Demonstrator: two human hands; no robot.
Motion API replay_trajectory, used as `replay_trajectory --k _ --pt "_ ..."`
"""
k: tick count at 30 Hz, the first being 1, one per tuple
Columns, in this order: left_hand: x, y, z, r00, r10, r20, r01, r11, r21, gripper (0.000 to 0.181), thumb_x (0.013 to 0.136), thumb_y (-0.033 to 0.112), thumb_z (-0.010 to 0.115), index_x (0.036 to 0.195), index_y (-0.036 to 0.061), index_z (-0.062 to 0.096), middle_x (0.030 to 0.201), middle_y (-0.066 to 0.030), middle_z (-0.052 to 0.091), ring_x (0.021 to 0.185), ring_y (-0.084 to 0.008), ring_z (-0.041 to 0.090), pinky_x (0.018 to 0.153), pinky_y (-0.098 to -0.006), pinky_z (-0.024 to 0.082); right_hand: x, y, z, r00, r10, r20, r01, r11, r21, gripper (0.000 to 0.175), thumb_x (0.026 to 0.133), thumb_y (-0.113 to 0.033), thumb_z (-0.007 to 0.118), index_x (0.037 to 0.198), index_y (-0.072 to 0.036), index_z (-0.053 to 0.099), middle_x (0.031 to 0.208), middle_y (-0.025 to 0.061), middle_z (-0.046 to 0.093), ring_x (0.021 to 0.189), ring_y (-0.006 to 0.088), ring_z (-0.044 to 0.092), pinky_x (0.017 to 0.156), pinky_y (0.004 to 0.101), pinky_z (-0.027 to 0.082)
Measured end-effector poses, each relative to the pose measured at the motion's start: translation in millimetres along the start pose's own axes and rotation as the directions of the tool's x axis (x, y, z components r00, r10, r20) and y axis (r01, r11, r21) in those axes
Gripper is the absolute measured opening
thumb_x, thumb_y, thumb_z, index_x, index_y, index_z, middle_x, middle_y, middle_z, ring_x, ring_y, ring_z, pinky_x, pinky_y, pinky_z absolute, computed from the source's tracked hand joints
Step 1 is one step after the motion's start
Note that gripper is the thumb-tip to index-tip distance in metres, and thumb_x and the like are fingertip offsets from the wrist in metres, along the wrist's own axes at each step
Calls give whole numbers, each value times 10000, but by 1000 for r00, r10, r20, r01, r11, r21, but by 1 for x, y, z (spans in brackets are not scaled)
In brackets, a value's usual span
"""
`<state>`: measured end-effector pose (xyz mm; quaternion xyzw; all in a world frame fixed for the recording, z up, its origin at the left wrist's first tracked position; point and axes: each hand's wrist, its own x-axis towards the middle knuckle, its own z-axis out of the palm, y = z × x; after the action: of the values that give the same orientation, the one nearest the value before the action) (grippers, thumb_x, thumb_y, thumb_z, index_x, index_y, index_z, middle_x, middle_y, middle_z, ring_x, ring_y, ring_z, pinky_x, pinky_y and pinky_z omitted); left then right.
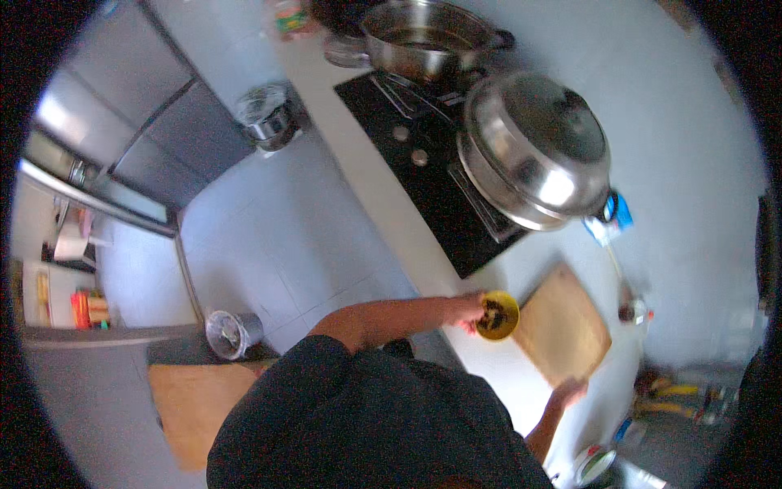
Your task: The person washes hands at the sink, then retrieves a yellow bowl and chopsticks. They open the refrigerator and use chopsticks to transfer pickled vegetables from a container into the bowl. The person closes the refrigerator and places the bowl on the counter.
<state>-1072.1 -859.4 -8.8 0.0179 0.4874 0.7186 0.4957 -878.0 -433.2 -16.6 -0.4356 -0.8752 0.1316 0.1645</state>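
Note:
My left hand (pixel 467 312) holds a small yellow bowl (pixel 498 315) by its side, over the edge of the white counter. Dark pieces lie in the bowl, and its opening faces the camera. Just beyond it, a wooden cutting board (pixel 565 327) lies on the counter (pixel 489 367). My right hand (pixel 571 391) is at the near corner of the board; blur hides whether its fingers grip it. A black cooktop (pixel 427 189) carries a large lidded metal pot (pixel 537 150) and, farther off, a wide metal pot (pixel 427 40) without a lid.
A blue and white packet (pixel 611 220) lies behind the lidded pot. A small bottle (pixel 635 312) stands by the wall. At the lower right is a bowl (pixel 594 467). On the floor side are a lined bin (pixel 232 335), another bin-like metal container (pixel 269 119) and a wooden surface (pixel 198 409).

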Motion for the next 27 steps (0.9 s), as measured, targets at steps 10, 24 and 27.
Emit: replay_trajectory --k 10,24,27 --pt "-150 30 -80 955 240 171 -213 963 -162 683 762 4 512 1387 135 268 1080 -114 621 675 -210 674 559 -333 582 -184 -325 -46 776 -626 -75 552 617 560 233 934 -161 553 1091 9 526 1019 172 603 850 296 582 735 372 495" --pt "-633 22 -348 423 621 -659 -834 551 -17 774 770 56 626 1384 156 165 1243 -158 485 1101 -267 544 901 -442 479 -611 -736 71 -554 -691 465 -26 573 819 188 871 -231 632 941 -95 523 661 1 472 547 112 470 449 276 377" --pt "-738 11 -425 268 611 -745 -853 510 112 781 786 71 626 1400 128 147 1257 -156 480 1176 -254 476 994 -442 397 -753 -810 61 -703 -306 641 1 902 432 244 914 -290 622 1004 -81 533 629 -25 436 493 84 405 433 244 318"
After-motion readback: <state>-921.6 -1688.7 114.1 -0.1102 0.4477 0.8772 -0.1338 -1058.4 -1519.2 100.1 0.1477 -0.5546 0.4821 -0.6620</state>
